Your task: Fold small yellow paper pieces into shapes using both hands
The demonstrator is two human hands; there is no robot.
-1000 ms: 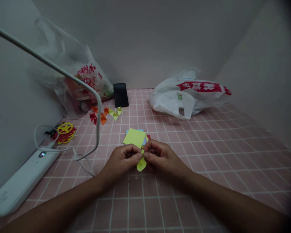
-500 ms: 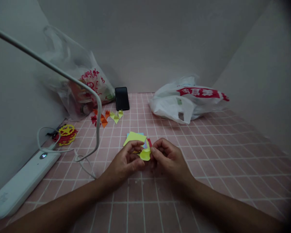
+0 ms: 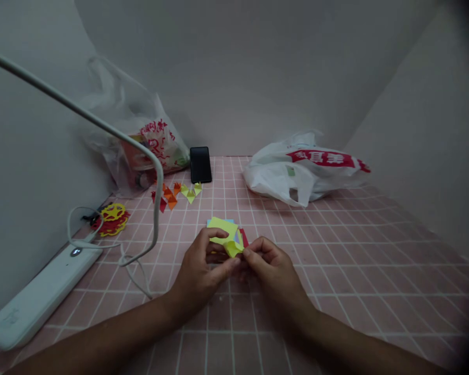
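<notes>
A small folded piece of yellow paper (image 3: pixel 233 249) is between my two hands, raised a little over the pink tiled tabletop (image 3: pixel 234 338). My right hand (image 3: pixel 271 263) pinches its right edge between thumb and fingertips. On the other side, my left hand (image 3: pixel 203 260) has its thumb at the paper's lower edge and its fingers curled behind it. Just beyond the hands lies a stack of coloured paper squares (image 3: pixel 221 225), yellow on top, with blue, purple and red edges showing. The left fingers hide part of that stack.
Folded paper pieces in yellow (image 3: pixel 190 192) and orange (image 3: pixel 171 198) lie farther back, near a black phone (image 3: pixel 200 164). A filled plastic bag (image 3: pixel 156 140) and a white bag (image 3: pixel 281 174) stand behind. At left are a white power bank (image 3: pixel 42 297), its cable (image 3: pixel 158 208) and gear-shaped pieces (image 3: pixel 111 219).
The yellow paper has turned from a rounded, curled shape to a flatter, angular one. My left thumb has come up against it. The whole view has shifted slightly.
</notes>
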